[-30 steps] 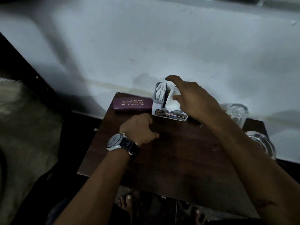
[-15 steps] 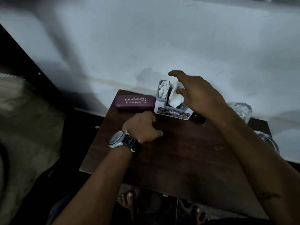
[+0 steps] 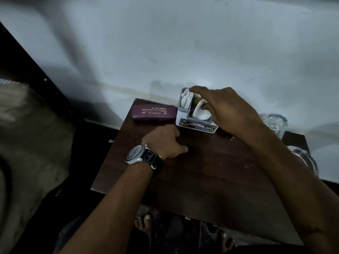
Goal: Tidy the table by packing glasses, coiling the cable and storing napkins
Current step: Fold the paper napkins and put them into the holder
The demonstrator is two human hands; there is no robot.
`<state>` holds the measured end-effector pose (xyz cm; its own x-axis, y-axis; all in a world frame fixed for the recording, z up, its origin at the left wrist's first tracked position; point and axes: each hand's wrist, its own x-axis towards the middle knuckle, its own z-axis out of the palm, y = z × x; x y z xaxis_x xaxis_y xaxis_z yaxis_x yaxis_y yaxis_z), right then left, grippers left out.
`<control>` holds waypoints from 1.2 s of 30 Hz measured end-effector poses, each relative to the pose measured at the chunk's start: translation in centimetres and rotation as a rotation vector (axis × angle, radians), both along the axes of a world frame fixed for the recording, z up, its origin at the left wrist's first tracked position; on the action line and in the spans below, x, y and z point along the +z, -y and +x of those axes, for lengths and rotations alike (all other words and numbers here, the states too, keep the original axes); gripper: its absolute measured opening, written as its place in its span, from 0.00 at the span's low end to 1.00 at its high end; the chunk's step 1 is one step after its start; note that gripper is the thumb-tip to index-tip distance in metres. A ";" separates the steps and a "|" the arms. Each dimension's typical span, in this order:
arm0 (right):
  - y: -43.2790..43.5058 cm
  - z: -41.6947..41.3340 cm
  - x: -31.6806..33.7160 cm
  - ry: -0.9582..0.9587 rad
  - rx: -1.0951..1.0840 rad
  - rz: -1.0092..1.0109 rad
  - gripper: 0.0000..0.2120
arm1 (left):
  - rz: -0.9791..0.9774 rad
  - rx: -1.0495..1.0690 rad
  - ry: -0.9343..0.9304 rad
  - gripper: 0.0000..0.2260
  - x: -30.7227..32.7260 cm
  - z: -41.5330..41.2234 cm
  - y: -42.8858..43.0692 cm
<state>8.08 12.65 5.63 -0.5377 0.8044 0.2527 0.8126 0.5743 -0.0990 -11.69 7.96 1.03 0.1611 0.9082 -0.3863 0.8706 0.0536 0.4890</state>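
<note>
R hand [image 3: 225, 109] pinching white napkin [image 3: 201, 111] directly under its fingertips, half-seated in napkin holder [image 3: 196, 125], so push is straight down; L hand [image 3: 165, 142] loosely curled on surface [image 3: 211, 171], nearer me, idle.

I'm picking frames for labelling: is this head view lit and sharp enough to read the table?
Head view: dim overall, the dark wooden table underexposed; gold lettering on the maroon glasses case stays readable; the right hand at the white napkin holder is slightly motion-blurred; clear glassware at the right edge is faint; wide-angle bending at the borders.
</note>
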 end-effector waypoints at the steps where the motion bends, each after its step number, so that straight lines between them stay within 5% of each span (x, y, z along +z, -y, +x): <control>1: -0.1 0.1 0.2 -0.016 0.003 0.021 0.34 | -0.002 -0.003 0.000 0.27 0.0 0.0 0.0; 9: -0.4 -0.6 -0.4 -0.139 -0.090 -0.196 0.31 | 0.007 -0.010 -0.001 0.28 -0.1 0.4 -0.1; 16: 0.2 -0.4 -0.6 -0.284 -0.116 -0.134 0.31 | 0.058 0.014 0.059 0.28 -0.1 0.4 -0.1; 21: -0.3 -0.1 -1.6 -0.217 -0.176 -0.220 0.33 | 0.094 -0.021 0.081 0.30 0.1 0.9 -0.1; 31: -0.7 -0.6 -2.4 -0.105 -0.125 0.008 0.33 | 0.068 -0.012 0.072 0.31 0.4 1.3 -0.2; 36: -0.7 -0.1 -1.4 0.048 -0.141 -0.124 0.43 | 0.075 -0.006 0.057 0.30 0.6 1.4 0.0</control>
<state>7.97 13.39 4.20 -0.4262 0.8961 0.1237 0.8899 0.4399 -0.1208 -10.26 8.00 1.63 0.1865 0.9332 -0.3071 0.8415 0.0096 0.5402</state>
